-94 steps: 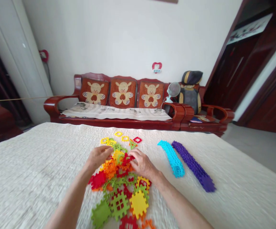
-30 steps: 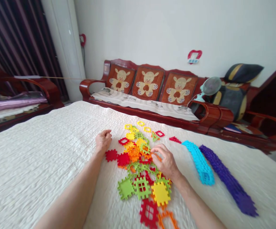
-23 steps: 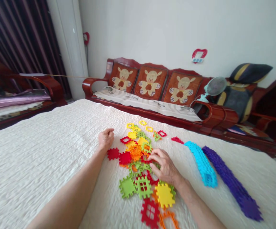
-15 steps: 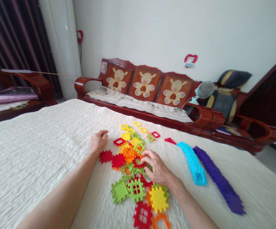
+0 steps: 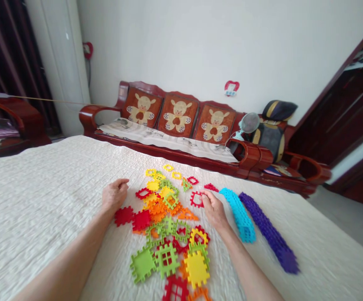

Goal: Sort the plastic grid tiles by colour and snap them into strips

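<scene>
My right hand (image 5: 214,209) pinches a red open-frame piece (image 5: 196,199) by its right edge, just right of the pile. My left hand (image 5: 115,195) rests on the white cover with its fingers curled; whether it holds anything is hidden. Nearest to it lie a solid red piece (image 5: 124,216) and a red frame (image 5: 143,192). Between my forearms spreads a pile of notched plastic pieces, among them a green windowed one (image 5: 166,260), a solid green one (image 5: 143,264), a solid yellow one (image 5: 197,269) and an orange triangle (image 5: 188,214).
A cyan stack (image 5: 238,213) and a long purple stack (image 5: 269,232) of joined pieces lie on the right. A small red piece (image 5: 211,187) sits by the cyan one. Past the bed cover (image 5: 59,179) stands a wooden sofa (image 5: 169,153) with a small fan (image 5: 249,123) at its right.
My right hand has lifted off the middle of the pile and moved to its right side with the red frame. The view has turned slightly right; my left hand stays left of the pile.
</scene>
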Demonstrator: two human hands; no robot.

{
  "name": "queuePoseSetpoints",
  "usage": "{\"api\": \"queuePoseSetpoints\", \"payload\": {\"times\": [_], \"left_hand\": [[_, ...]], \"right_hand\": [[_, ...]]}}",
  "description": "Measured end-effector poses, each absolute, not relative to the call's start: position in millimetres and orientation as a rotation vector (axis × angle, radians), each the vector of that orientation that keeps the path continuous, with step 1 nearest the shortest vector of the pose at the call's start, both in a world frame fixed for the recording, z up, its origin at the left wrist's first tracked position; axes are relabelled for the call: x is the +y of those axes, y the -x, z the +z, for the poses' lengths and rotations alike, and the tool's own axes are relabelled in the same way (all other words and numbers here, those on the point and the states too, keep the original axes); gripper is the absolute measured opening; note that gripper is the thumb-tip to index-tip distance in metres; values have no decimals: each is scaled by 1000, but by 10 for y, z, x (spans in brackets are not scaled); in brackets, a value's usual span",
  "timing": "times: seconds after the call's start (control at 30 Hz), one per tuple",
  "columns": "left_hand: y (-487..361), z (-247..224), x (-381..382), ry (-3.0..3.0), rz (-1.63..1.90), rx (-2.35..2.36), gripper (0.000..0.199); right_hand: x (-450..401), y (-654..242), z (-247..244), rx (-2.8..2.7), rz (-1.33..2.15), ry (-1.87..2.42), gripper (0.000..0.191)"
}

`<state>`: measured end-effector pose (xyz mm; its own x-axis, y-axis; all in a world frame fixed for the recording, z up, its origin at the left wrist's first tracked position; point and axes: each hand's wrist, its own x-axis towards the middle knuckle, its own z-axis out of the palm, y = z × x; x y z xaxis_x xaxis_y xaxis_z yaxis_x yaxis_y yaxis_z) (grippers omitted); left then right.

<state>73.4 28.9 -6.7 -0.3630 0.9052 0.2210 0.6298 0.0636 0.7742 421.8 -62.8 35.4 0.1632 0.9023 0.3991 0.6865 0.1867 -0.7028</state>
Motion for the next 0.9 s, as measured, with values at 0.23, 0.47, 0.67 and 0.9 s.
{"api": "queuePoseSetpoints", "payload": {"times": [0.23,0.47,0.67,0.9], "left_hand": [[-741,-62,291,-1563,1174,2060,34],[-727,-54,287,-1592,1181,2066,32],[-721,-17,272,-1555,1147,2053,32],[-693,-45,287,-1572,1136,2056,32]], "right_hand": [[-459,-4719,111,-1595,18,1895,40],[-567,-4499,166,-1621,-193,2163,53],[-590,-4367,152,-1663,-234,2248,42],[-399,-4482,120,-1441,-119,2009,41]]}}
